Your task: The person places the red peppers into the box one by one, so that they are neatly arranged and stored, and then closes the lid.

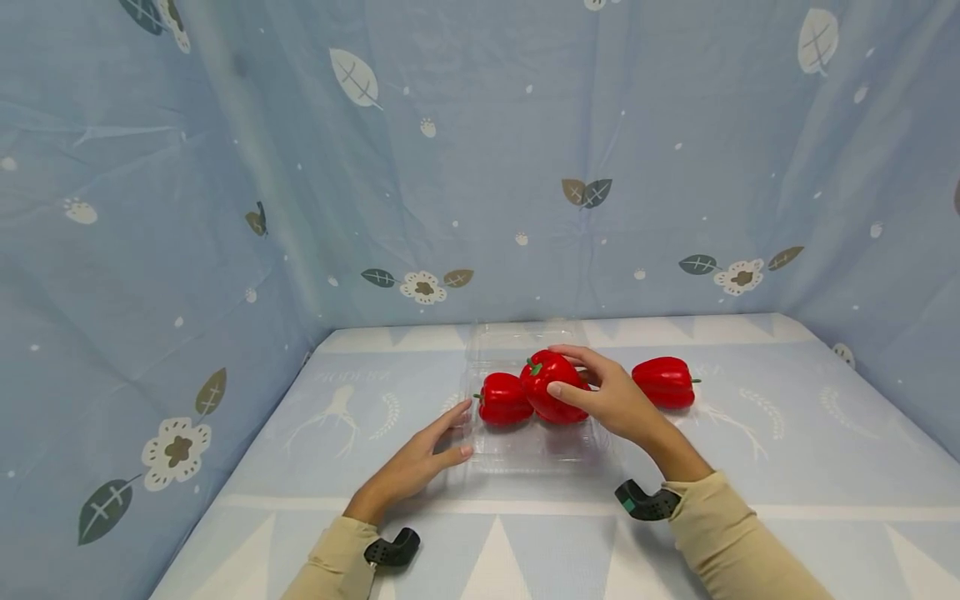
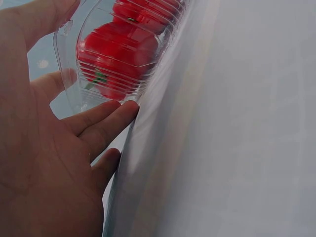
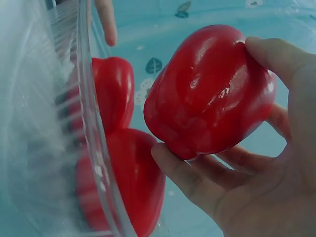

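Observation:
My right hand [image 1: 621, 402] holds a glossy red bell pepper [image 1: 551, 379] with a green stem, thumb on one side and fingers on the other, over a clear plastic clamshell container [image 1: 517, 460]. Inside the container, the right wrist view shows two more red peppers: one pepper [image 3: 116, 91] further off and another pepper [image 3: 140, 177] just below the held one, which mostly hides it in the head view. My left hand [image 1: 416, 467] is at the container's left side, fingers extended and spread, fingertips right at the clear wall [image 2: 74, 94].
Another red pepper [image 1: 665, 383] lies on the patterned tablecloth to the right of the container. The container's clear lid [image 1: 528, 337] is folded back toward the rear. Blue printed fabric [image 1: 480, 167] hangs behind and at the sides of the table.

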Demonstrator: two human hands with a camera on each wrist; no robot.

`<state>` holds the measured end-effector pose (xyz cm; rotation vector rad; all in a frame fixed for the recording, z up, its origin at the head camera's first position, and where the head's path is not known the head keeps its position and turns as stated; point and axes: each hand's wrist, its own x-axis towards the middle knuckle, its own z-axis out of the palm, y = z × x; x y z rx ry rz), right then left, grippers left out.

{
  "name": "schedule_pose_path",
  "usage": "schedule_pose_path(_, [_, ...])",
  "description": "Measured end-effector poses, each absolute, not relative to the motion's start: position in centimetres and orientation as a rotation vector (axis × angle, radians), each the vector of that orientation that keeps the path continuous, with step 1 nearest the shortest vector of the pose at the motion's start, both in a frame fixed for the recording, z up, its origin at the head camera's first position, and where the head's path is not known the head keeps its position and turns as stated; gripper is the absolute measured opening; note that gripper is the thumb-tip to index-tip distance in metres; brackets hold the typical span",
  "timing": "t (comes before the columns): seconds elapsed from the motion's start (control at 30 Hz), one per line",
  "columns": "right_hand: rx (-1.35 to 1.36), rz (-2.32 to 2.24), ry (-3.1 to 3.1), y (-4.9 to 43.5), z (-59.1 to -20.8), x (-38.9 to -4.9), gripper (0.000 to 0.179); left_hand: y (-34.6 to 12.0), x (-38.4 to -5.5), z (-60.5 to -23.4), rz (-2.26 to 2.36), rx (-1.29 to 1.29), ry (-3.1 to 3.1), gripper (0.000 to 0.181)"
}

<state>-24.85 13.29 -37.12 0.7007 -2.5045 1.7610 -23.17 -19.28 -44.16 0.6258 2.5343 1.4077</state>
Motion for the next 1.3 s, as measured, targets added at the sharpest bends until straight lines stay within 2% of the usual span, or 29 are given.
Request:
schedule_pose_path(0.47, [0.762, 1.725, -2.542, 10.6, -38.4, -23.7, 0.057, -19.2, -23.1, -44.2, 1.413, 0.622, 2.531, 0.07])
schedule_pose_path(1.3, [0.782, 1.302, -2.599, 7.5, -40.2, -22.6, 0.06, -19.0, -22.9, -44.2, 1.376, 0.585, 2.573, 0.071])
